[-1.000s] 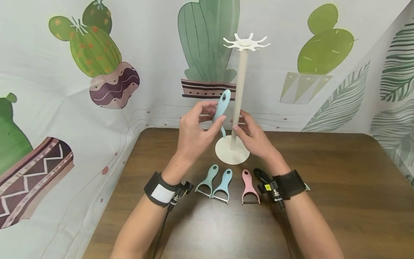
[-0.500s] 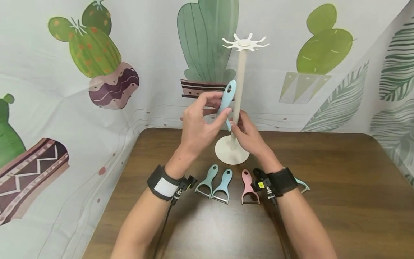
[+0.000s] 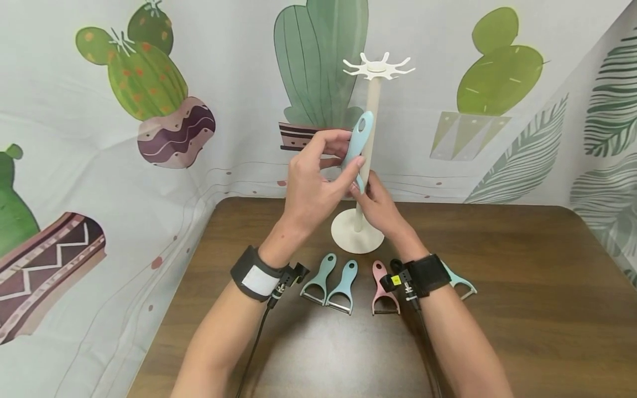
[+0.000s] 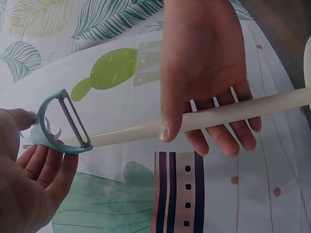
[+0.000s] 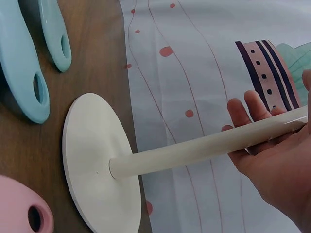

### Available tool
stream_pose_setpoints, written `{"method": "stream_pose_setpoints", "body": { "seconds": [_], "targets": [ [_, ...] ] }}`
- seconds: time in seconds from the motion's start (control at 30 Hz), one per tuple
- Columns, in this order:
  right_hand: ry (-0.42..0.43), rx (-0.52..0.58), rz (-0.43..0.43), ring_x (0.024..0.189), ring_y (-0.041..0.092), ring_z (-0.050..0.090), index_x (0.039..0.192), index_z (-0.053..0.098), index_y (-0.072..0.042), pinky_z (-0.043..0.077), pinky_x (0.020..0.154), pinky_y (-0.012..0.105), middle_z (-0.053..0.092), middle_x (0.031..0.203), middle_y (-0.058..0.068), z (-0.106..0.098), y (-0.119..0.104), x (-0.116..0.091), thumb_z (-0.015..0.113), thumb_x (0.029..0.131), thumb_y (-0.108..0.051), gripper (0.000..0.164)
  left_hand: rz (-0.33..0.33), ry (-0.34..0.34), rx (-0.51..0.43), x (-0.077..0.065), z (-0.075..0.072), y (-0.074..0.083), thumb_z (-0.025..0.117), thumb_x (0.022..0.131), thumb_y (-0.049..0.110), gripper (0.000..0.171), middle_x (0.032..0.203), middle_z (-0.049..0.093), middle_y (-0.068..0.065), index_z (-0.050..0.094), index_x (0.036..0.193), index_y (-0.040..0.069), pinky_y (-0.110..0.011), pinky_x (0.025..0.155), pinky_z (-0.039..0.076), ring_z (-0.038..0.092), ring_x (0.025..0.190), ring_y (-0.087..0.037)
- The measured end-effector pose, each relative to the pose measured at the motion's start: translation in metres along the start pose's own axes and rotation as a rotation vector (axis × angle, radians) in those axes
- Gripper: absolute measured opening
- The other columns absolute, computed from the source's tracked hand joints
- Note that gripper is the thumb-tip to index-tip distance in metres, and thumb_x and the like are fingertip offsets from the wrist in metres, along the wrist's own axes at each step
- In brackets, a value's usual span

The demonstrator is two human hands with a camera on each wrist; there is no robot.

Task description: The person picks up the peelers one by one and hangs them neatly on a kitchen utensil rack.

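Observation:
My left hand (image 3: 311, 185) pinches a light blue Y-shaped peeler (image 3: 359, 138) by its handle, thumb on one side and fingers on the other. The handle's hole points up, and the blade end hangs down; its metal blade shows in the left wrist view, where the peeler (image 4: 43, 127) overlaps the pole. A cream stand (image 3: 373, 102) rises from a round base and carries a ring of hooks on top. Around the pole's lower half curls my right hand (image 3: 382, 205), its thumb in front and fingers behind, as the left wrist view shows of the right hand (image 4: 206, 58).
On the brown wooden table (image 3: 522, 287) in front of the base lie a green peeler (image 3: 324, 270), a blue peeler (image 3: 349, 273) and a pink peeler (image 3: 380, 276). Another mint peeler (image 3: 463, 283) lies partly under my right wrist. A cactus-print cloth (image 3: 234, 110) hangs behind.
My left hand has risen and moved right with the light blue peeler, which now overlaps the pole. My right hand has shifted slightly left and up along the pole; the mint peeler shows more.

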State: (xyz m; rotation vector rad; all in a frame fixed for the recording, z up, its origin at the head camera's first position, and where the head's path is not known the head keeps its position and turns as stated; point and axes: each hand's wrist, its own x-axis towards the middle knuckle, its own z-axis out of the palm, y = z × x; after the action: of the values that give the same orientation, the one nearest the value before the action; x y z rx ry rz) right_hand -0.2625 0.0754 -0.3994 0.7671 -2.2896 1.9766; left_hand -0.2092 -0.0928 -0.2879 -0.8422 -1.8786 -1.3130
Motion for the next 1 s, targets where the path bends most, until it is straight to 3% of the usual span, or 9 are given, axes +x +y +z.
{"method": "stream_pose_setpoints", "body": {
  "seconds": [0.2,0.43,0.6,0.8,1.0],
  "targets": [
    [0.023,0.04,0.031,0.116,0.039,0.059,0.152,0.042,-0.003,0.045,0.104,0.06,0.057,0.129,0.023,0.001,0.003,0.003,0.045,0.114,-0.019,0.041,-0.01,-0.001,-0.014,0.004,0.001,0.002,0.078,0.096,0.015,0.037,0.102,0.073,-0.01,0.065,0.126,-0.002,-0.032,0.084,0.062,0.071,0.094,-0.016],
    [-0.001,0.127,0.016,0.102,0.035,0.064,0.114,0.061,-0.01,0.049,0.101,0.056,0.062,0.107,0.027,0.003,0.007,0.011,0.044,0.115,-0.027,0.025,-0.013,0.002,-0.035,0.012,0.002,0.003,0.078,0.097,0.014,0.036,0.101,0.072,-0.01,0.065,0.126,-0.002,-0.031,0.086,0.061,0.071,0.094,-0.016],
    [0.027,0.164,0.007,0.094,0.027,0.063,0.103,0.064,-0.014,0.051,0.095,0.049,0.064,0.097,0.019,0.006,0.011,0.014,0.044,0.115,-0.026,0.026,0.005,0.017,-0.029,0.019,0.004,0.004,0.078,0.096,0.015,0.036,0.099,0.073,-0.01,0.065,0.124,-0.003,-0.031,0.084,0.062,0.071,0.093,-0.016],
    [0.057,0.195,0.04,0.09,0.024,0.065,0.101,0.063,-0.001,0.052,0.094,0.045,0.066,0.09,0.009,0.008,0.012,0.014,0.044,0.115,-0.031,0.037,0.032,0.039,-0.03,0.031,0.004,0.008,0.079,0.096,0.014,0.036,0.099,0.073,-0.012,0.065,0.124,-0.004,-0.031,0.081,0.062,0.072,0.092,-0.017],
    [0.085,0.174,0.067,0.085,0.025,0.067,0.098,0.06,0.006,0.051,0.094,0.046,0.067,0.084,0.007,0.009,0.014,0.016,0.045,0.115,-0.035,0.047,0.049,0.063,0.008,0.045,0.001,0.013,0.079,0.096,0.016,0.037,0.098,0.073,-0.011,0.065,0.123,-0.004,-0.03,0.079,0.062,0.071,0.092,-0.015]
  ]
}}
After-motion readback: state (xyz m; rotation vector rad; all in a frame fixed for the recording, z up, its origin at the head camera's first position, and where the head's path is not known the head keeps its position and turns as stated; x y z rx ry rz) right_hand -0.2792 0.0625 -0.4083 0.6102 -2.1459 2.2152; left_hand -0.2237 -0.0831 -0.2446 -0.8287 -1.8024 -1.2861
